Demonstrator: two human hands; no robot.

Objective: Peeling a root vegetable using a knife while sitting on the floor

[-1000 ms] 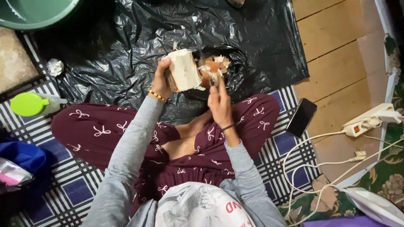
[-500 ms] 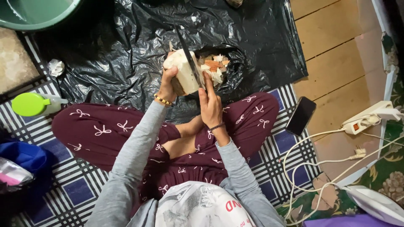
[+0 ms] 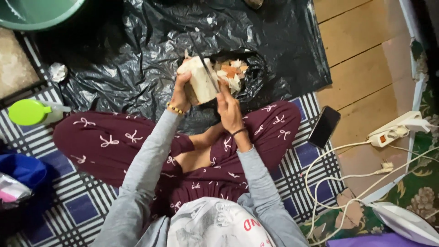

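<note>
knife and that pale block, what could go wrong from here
1. The knife lies against the block right beside the left hand holding it; a slip might cut those fingers.
2. The block is held in the air, not braced, so it could twist under the blade.
3. Chips may miss the black sheet and land on the mat.

My left hand (image 3: 180, 93) grips a pale chunk (image 3: 200, 81) and holds it up over the black sheet (image 3: 137, 55). My right hand (image 3: 227, 103) holds a knife (image 3: 206, 68), its blade laid against the chunk's face. Just beyond lies a heap of pale and orange peelings (image 3: 233, 72) on the sheet. I sit cross-legged on a checked mat (image 3: 82, 201). A phone (image 3: 324, 126) lies on the wood floor to my right, and a green-capped bottle (image 3: 32, 112) to my left.
</note>
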